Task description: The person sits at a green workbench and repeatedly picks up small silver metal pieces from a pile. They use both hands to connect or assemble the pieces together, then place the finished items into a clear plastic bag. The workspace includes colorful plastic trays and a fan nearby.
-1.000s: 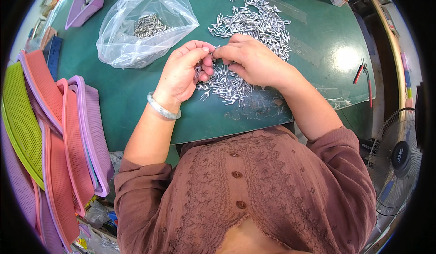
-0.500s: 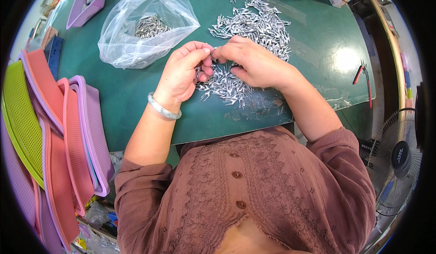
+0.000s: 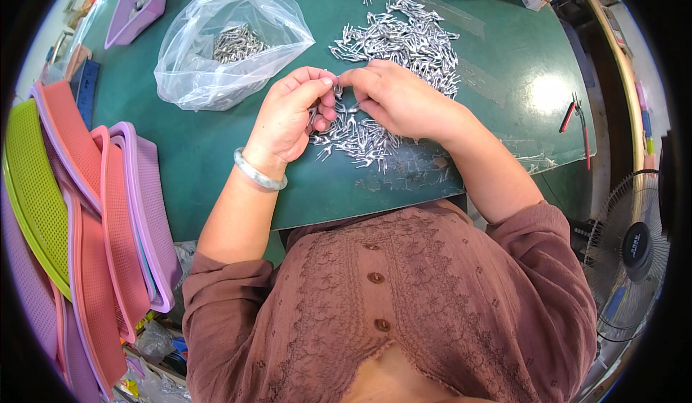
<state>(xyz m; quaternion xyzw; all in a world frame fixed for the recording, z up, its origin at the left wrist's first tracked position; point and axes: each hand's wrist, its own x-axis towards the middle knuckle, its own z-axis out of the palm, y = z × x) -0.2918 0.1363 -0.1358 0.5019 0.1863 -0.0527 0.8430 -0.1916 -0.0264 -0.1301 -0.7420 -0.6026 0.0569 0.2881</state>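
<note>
My left hand (image 3: 292,111), with a pale bangle (image 3: 259,172) on its wrist, is closed with thumb and forefinger pinched on a small silver forked metal piece (image 3: 338,91). Against that fingertip meets the forefinger of my right hand (image 3: 404,100), whose other fingers curl under; its thumb is mostly hidden, and what it grips, if anything, is too small to make out. Below both hands lies a loose heap of like forked metal pieces (image 3: 367,143). A larger pile of them (image 3: 404,35) spreads just beyond my right hand.
An open clear plastic bag (image 3: 180,64) holding more metal pieces stands left on the green table (image 3: 209,133). A purple tray (image 3: 122,28) sits far left. Perforated baskets (image 3: 119,237) are stacked at the left edge. Red-handled pliers (image 3: 577,118) lie right, near a fan (image 3: 634,251).
My right hand's fingers have drawn in and curled closer under the palm, uncovering more of the near heap. My left hand stays almost in place.
</note>
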